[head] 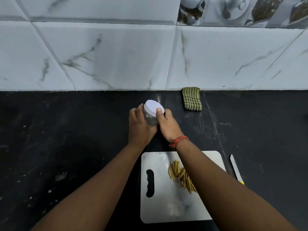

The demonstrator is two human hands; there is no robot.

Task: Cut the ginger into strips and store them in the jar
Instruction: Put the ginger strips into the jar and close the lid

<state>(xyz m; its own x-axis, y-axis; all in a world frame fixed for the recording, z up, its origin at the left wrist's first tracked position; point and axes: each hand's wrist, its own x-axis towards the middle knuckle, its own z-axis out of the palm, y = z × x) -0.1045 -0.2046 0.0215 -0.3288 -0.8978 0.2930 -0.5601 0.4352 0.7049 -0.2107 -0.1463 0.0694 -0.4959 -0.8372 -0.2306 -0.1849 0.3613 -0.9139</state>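
A clear jar [150, 120] with a white lid [153, 108] is held tilted above the black counter, beyond the cutting board. My left hand [139, 126] grips the jar's glass body from the left. My right hand [166, 125] holds the lid's rim, thumb on its top edge. A pile of yellowish ginger strips [180, 175] lies on the white cutting board [160, 205], partly hidden under my right forearm. The jar looks empty.
A knife [235, 169] lies on the counter just right of the board, blade pointing away. A folded green striped cloth [191, 99] sits against the tiled wall [116, 55]. The black counter [66, 130] stretches to the left.
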